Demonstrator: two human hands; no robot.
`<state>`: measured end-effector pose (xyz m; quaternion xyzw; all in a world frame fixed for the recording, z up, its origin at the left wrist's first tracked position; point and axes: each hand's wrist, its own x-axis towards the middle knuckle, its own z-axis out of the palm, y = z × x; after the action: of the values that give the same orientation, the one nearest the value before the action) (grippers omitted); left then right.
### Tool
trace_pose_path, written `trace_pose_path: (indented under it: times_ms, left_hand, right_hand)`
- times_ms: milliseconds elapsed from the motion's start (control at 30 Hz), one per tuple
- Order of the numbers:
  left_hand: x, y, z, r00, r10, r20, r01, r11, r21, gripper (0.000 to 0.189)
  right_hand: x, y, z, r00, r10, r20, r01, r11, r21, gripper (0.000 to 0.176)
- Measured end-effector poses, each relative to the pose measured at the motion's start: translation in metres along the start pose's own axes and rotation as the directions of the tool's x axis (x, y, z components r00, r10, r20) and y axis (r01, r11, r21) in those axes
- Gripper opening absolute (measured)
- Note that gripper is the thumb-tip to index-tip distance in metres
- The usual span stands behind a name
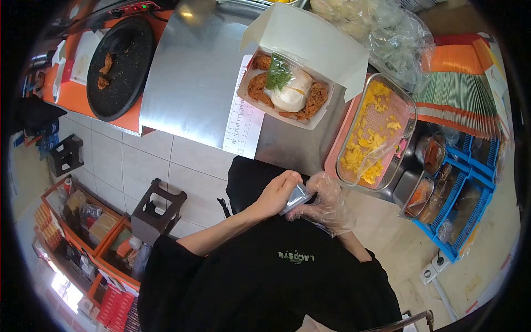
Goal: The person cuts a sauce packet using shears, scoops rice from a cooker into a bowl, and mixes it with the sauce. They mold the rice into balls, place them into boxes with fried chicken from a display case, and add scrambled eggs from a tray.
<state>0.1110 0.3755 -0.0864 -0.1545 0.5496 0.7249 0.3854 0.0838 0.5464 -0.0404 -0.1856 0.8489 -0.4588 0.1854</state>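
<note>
In front of my black shirt, my left hand (281, 191) is bare and closed around a small shiny silver-grey packet (296, 199). My right hand (325, 205) wears a loose clear plastic glove, and its fingers press on the packet's other side. The packet's contents cannot be made out. Just beyond both hands, an open white food box (321, 119) sits on the steel counter. Inside it are pieces of fried chicken (315, 99), a white wrapped mound of rice (289, 98) and a clear bag of green leaves (279, 73).
Under the box's left side lies a printed receipt (243, 124). To the right are a metal tray of yellow crumbled food (368, 133), stacked folded cartons (459, 94) and a blue rack (464, 182). A black round pan (124, 72) stands left; a dark stool (157, 213) is on the floor.
</note>
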Motion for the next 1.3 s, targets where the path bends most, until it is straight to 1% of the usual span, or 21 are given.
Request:
trace_pose_path:
  times_ms: [67, 167, 233, 267, 367, 433, 467, 533, 567, 633, 667, 700, 733, 767, 867, 933, 967, 1067, 1167, 1233, 1300]
  left_hand:
    - [0.001, -0.001, -0.002, 0.999, -0.015, 0.035, 0.017, 0.998, -0.053, 0.033]
    - [0.0, -0.006, -0.001, 0.999, 0.027, -0.026, -0.027, 1.0, -0.015, 0.033]
    - [-0.002, -0.003, 0.0, 0.998, -0.036, -0.046, 0.033, 0.997, -0.07, 0.031]
    - [-0.002, 0.0, 0.0, 0.996, -0.062, -0.057, 0.057, 0.994, -0.097, 0.031]
    - [-0.002, -0.009, -0.008, 0.993, -0.088, 0.084, 0.101, 0.981, -0.166, 0.034]
    - [-0.001, -0.012, -0.016, 0.983, 0.109, 0.15, -0.103, 0.993, -0.051, 0.037]
    - [-0.001, -0.011, -0.022, 0.96, 0.204, 0.191, -0.208, 0.978, 0.001, 0.042]
    - [-0.011, 0.0, -0.033, 0.909, 0.238, 0.343, -0.263, 0.965, 0.027, 0.058]
    - [-0.014, 0.01, -0.036, 0.873, 0.253, 0.417, -0.294, 0.955, 0.035, 0.068]
    - [-0.012, 0.027, -0.038, 0.9, 0.211, 0.381, -0.274, 0.954, 0.118, 0.08]
    - [-0.013, 0.039, -0.037, 0.911, 0.192, 0.365, -0.265, 0.951, 0.16, 0.087]
    - [-0.016, 0.053, -0.03, 0.955, 0.126, 0.268, -0.16, 0.981, 0.112, 0.089]
    - [-0.016, 0.062, -0.024, 0.956, 0.174, 0.235, -0.218, 0.96, 0.177, 0.087]
    - [-0.016, 0.069, -0.018, 0.952, 0.226, 0.204, -0.273, 0.931, 0.244, 0.086]
    - [-0.018, 0.099, -0.012, 0.932, 0.334, 0.141, -0.363, 0.852, 0.377, 0.082]
    - [-0.021, 0.112, -0.009, 0.919, 0.377, 0.116, -0.386, 0.8, 0.46, 0.082]
    - [-0.023, 0.119, -0.006, 0.934, 0.343, 0.101, -0.35, 0.816, 0.461, 0.079]
    - [-0.019, 0.122, 0.004, 0.935, 0.342, 0.095, -0.354, 0.882, 0.31, 0.075]
    - [-0.022, 0.128, 0.01, 0.896, 0.437, 0.083, -0.431, 0.806, 0.406, 0.074]
    - [-0.02, 0.123, 0.014, 0.838, 0.541, 0.068, -0.507, 0.727, 0.462, 0.076]
    - [-0.019, 0.119, 0.014, 0.819, 0.564, 0.107, -0.531, 0.673, 0.514, 0.076]
  right_hand:
    - [0.003, -0.004, -0.003, 1.0, -0.002, 0.016, 0.003, 0.999, -0.04, 0.064]
    - [0.008, -0.016, -0.006, 0.999, 0.052, 0.015, -0.051, 0.997, -0.065, 0.065]
    - [0.011, -0.028, -0.003, 0.993, 0.122, 0.002, -0.122, 0.991, -0.057, 0.066]
    - [0.012, -0.027, -0.003, 0.993, 0.119, 0.013, -0.118, 0.992, -0.052, 0.067]
    - [0.009, -0.025, -0.002, 0.991, 0.129, 0.045, -0.127, 0.991, -0.05, 0.069]
    - [0.008, -0.028, -0.001, 0.986, 0.153, 0.063, -0.148, 0.986, -0.074, 0.07]
    - [0.006, -0.026, -0.002, 0.985, 0.164, 0.055, -0.164, 0.986, -0.014, 0.069]
    - [0.0, -0.017, -0.002, 0.981, 0.192, 0.035, -0.195, 0.975, 0.107, 0.068]
    - [-0.001, -0.01, -0.001, 0.983, 0.18, 0.029, -0.182, 0.946, 0.269, 0.066]
    - [-0.001, 0.005, -0.001, 0.987, 0.161, 0.015, -0.141, 0.814, 0.563, 0.063]
    - [0.001, 0.003, -0.006, 0.98, 0.19, 0.052, -0.183, 0.777, 0.603, 0.061]
    - [0.005, -0.003, -0.015, 0.972, 0.217, 0.09, -0.224, 0.736, 0.639, 0.06]
    - [0.01, -0.006, -0.023, 0.963, 0.237, 0.125, -0.258, 0.696, 0.67, 0.059]
    - [0.014, -0.005, -0.029, 0.981, 0.161, 0.106, -0.19, 0.709, 0.68, 0.056]
    - [0.029, -0.022, -0.054, 0.998, 0.047, 0.03, -0.056, 0.861, 0.506, 0.056]
    - [0.038, -0.031, -0.07, 0.999, 0.005, 0.05, -0.025, 0.915, 0.404, 0.056]
    - [0.041, -0.036, -0.077, 0.998, -0.015, 0.064, -0.008, 0.936, 0.351, 0.057]
    - [0.05, -0.046, -0.094, 0.99, -0.114, 0.086, 0.104, 0.987, 0.121, 0.062]
    - [0.044, -0.051, -0.107, 0.984, -0.01, 0.179, -0.031, 0.973, 0.228, 0.064]
    - [0.043, -0.059, -0.115, 0.975, 0.039, 0.221, -0.071, 0.988, 0.14, 0.066]
    - [0.042, -0.062, -0.117, 0.971, 0.057, 0.232, -0.081, 0.992, 0.096, 0.067]
